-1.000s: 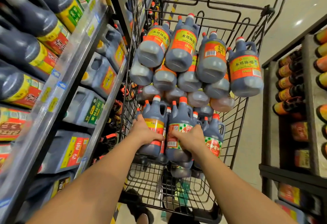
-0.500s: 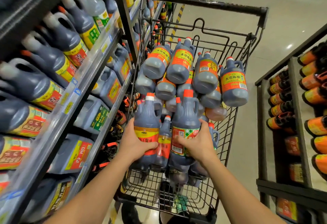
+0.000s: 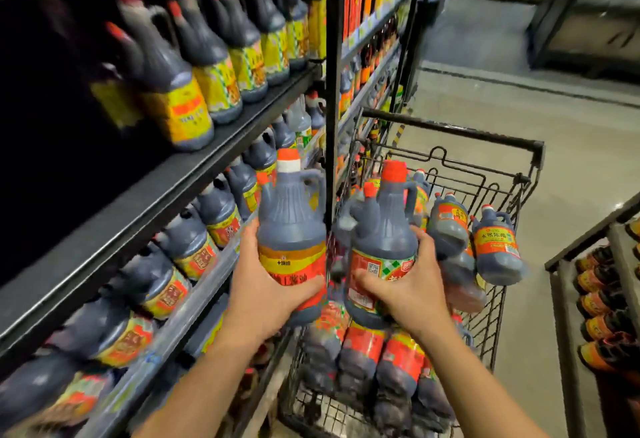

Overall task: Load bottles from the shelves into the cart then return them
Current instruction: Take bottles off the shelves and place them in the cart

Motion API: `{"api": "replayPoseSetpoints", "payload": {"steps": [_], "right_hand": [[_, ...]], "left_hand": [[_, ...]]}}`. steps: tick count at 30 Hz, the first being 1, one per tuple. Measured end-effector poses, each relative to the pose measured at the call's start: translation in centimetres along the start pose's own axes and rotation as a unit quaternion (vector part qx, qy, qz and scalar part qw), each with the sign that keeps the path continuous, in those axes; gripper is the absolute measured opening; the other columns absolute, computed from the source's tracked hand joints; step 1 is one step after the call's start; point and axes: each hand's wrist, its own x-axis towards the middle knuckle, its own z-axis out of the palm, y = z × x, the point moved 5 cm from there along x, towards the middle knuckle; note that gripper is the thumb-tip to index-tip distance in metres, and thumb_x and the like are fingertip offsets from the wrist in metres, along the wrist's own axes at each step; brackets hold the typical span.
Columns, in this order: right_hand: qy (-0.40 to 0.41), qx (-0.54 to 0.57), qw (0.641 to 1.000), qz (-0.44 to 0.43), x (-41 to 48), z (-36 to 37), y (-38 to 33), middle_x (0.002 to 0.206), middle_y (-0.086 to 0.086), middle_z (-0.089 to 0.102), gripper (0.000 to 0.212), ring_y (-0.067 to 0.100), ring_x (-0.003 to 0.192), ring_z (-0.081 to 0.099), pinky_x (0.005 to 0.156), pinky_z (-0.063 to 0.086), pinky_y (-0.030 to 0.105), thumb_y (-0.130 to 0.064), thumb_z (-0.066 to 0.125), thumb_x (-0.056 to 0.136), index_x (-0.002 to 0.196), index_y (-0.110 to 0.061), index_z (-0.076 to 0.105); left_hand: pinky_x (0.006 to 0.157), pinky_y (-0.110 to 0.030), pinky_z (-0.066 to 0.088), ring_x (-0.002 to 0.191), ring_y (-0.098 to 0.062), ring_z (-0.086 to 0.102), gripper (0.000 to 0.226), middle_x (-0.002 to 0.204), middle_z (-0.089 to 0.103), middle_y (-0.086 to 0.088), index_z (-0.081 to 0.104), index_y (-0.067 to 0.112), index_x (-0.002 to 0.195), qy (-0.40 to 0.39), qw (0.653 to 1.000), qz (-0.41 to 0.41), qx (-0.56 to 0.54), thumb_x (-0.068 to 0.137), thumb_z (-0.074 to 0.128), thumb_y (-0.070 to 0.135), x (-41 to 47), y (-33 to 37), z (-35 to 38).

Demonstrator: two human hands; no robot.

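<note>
Left bottle (image 3: 291,223) is gripped low round its label by the left hand (image 3: 263,295); right bottle (image 3: 384,230) likewise by the right hand (image 3: 408,285). Low grips likely taken for weight support. Both are held upright above the cart (image 3: 502,147), beside the left shelf (image 3: 194,174), apparently for return.

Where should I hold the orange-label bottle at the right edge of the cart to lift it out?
Probably by the loop handle beside its neck, coming from above: the bottle lies topmost, and the handle is uncovered.
</note>
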Motion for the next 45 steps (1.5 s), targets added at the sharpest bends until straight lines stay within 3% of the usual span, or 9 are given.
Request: {"api": "replayPoseSetpoints", "payload": {"steps": [3,11,14,20,25,29,34,40,45], "right_hand": [[-0.015,0.023,0.997,-0.07,-0.6,2.2,-5.3,0.108,-0.018,0.058,0.083,-0.018,0.091,0.057,0.069,0.04,0.0,-0.034,0.087,0.049,0.118,-0.03,0.04],[-0.112,0.079,0.978,-0.155,-2.1,9.9,-14.4,0.122,-0.009,0.058,0.098,-0.002,0.104,0.061,0.085,0.051,0.017,-0.039,0.088,0.051,0.133,-0.023,0.037],[-0.148,0.084,0.971,-0.168,-2.6,13.2,-16.6,0.124,-0.009,0.056,0.099,-0.005,0.103,0.06,0.079,0.049,0.01,-0.047,0.086,0.05,0.133,-0.029,0.035],[-0.191,0.071,0.959,-0.196,-2.7,19.9,-19.2,0.123,-0.001,0.053,0.086,-0.003,0.103,0.057,0.073,0.041,0.001,-0.027,0.092,0.061,0.126,-0.03,0.036],[-0.207,0.072,0.953,-0.21,-2.3,24.6,-21.2,0.124,0.001,0.05,0.083,0.003,0.101,0.055,0.073,0.04,0.001,-0.024,0.09,0.063,0.126,-0.028,0.036],[-0.214,0.076,0.949,-0.22,-1.5,27.5,-22.9,0.127,0.005,0.049,0.088,0.017,0.111,0.056,0.089,0.048,0.022,-0.024,0.091,0.061,0.13,-0.02,0.036],[-0.235,0.065,0.943,-0.224,-0.7,31.0,-23.9,0.131,0.008,0.047,0.098,0.024,0.12,0.051,0.1,0.046,0.043,-0.034,0.088,0.058,0.136,-0.016,0.032],[-0.234,0.088,0.945,-0.213,0.6,34.3,-23.6,0.129,0.006,0.049,0.101,0.021,0.116,0.056,0.096,0.052,0.041,-0.029,0.091,0.053,0.135,-0.021,0.032],[-0.234,0.138,0.938,-0.215,1.7,35.9,-23.5,0.13,0.005,0.052,0.099,0.016,0.114,0.059,0.096,0.052,0.039,-0.021,0.093,0.057,0.136,-0.02,0.034]], "left_hand": [[0.071,0.001,0.041,0.094,0.018,0.058,0.097,0.108,0.057,0.044,0.036,0.058,0.12,0.063,0.997,0.046,0.012,0.04,0.087,0.039,-0.5,3.0,-4.4],[0.07,-0.003,0.046,0.099,0.011,0.06,0.103,0.114,0.055,0.04,0.032,0.063,0.124,0.17,0.979,0.102,0.045,0.051,0.094,0.024,-2.5,6.8,-15.5],[0.069,-0.005,0.048,0.099,0.009,0.061,0.103,0.112,0.054,0.039,0.033,0.053,0.13,0.204,0.973,0.091,0.057,0.05,0.094,0.027,-2.9,6.6,-18.9],[0.061,-0.008,0.048,0.089,0.013,0.059,0.09,0.105,0.058,0.018,0.039,0.036,0.119,0.284,0.953,0.031,0.095,0.051,0.095,0.026,-3.4,4.3,-25.2],[0.061,-0.001,0.04,0.076,0.017,0.057,0.122,0.1,0.059,0.015,0.027,0.021,0.146,0.349,0.925,-0.023,0.149,0.045,0.096,0.031,-3.4,2.4,-30.1],[0.087,-0.025,0.039,0.102,-0.008,0.052,0.127,0.123,0.049,0.011,0.016,0.042,0.145,0.374,0.914,-0.057,0.144,0.045,0.094,0.036,-3.0,1.2,-32.6],[0.092,-0.024,0.036,0.11,-0.005,0.048,0.127,0.128,0.045,0.016,0.017,0.048,0.141,0.396,0.908,-0.064,0.117,0.044,0.096,0.026,-1.7,0.6,-33.9],[0.089,-0.031,0.04,0.112,-0.019,0.054,0.121,0.138,0.051,0.002,0.017,0.046,0.136,0.414,0.9,-0.066,0.119,0.047,0.097,0.023,-0.3,0.4,-34.4],[0.087,-0.03,0.036,0.103,-0.011,0.048,0.113,0.126,0.044,0.012,0.017,0.049,0.13,0.417,0.897,-0.053,0.139,0.051,0.094,0.024,0.7,0.3,-34.4]]}}
